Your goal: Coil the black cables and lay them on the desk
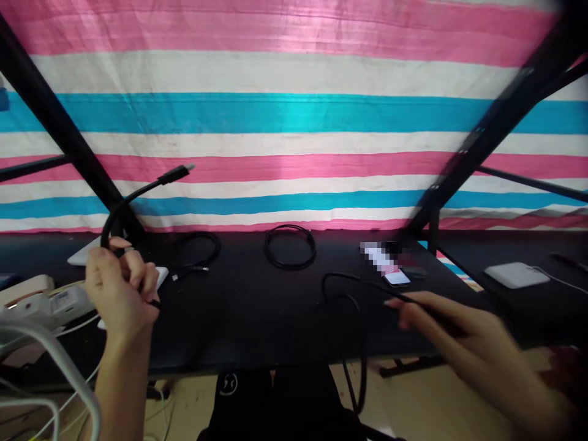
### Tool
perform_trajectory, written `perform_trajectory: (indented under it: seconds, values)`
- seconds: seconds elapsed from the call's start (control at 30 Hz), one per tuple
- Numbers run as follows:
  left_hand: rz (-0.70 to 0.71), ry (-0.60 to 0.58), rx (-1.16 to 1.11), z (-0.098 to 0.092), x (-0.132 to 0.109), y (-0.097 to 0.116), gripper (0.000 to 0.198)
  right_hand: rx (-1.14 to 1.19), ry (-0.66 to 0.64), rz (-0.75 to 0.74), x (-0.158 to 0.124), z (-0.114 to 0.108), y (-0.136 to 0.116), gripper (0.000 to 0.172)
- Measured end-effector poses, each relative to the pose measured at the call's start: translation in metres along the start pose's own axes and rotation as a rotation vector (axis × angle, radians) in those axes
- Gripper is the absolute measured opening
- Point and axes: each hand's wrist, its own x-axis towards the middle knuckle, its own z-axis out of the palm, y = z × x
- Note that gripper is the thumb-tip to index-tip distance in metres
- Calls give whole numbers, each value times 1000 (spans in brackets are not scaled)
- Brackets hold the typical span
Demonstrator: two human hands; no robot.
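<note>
My left hand [122, 285] is closed round a black cable [120, 211] at the left of the view. Its plug end sticks up and to the right above the fist, against the striped cloth. On the right, my right hand [459, 337] pinches another stretch of black cable [362, 367], whose loose loop hangs over the table's front edge. Whether both hands hold one and the same cable I cannot tell. Between the hands, a coiled black cable [290, 268] lies at the back of the table. A second coil with connectors [197, 269] lies beside my left hand.
The black table [257, 324] runs along a striped cloth [294, 116] between slanted black frame posts. A phone [396, 277] lies at the right. A white power strip [59, 306] and white tubing [59, 355] crowd the left. A white box [517, 275] sits far right.
</note>
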Motion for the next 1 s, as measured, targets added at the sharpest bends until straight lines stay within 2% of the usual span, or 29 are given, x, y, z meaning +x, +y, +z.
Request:
perform_trajectory:
  seconds: [0.03, 0.07, 0.2, 0.3, 0.37, 0.43, 0.5, 0.57, 0.67, 0.8, 0.87, 1.0]
  values:
    - [3, -18, -16, 4, -3, 2, 21, -86, -85, -48, 4, 13, -2, 40]
    - [9, -29, -28, 8, -6, 5, 21, -168, -107, -61, 7, 27, -4, 43]
    - [41, 16, -19, 16, -13, 16, 25, -354, -76, -43, 8, 66, -6, 64]
    - [53, 60, -14, 20, -17, 26, 27, -345, -122, -23, 6, 85, -5, 77]
    - [47, 85, -21, 23, -20, 30, 27, -268, -208, -43, 6, 95, -5, 71]
    - [44, 105, -17, 25, -23, 33, 26, -162, -310, -89, 7, 100, -6, 54]
    - [51, 112, 5, 27, -26, 34, 25, -75, -365, -121, 11, 100, -6, 38]
    - [54, 116, 29, 26, -27, 33, 25, 1, -327, -100, 16, 94, -4, 30]
    - [-29, 108, 36, 21, -26, 32, 25, 163, -215, -47, 23, 80, 0, 30]
    - [-185, 56, 2, 13, -26, 31, 24, 304, -248, -2, 25, 68, 0, 36]
    - [-269, -33, -25, 12, -28, 31, 25, 337, -249, 35, 24, 65, -2, 39]
    - [-404, -344, -27, 23, -42, 31, 26, 493, -266, 83, 20, 61, -13, 44]
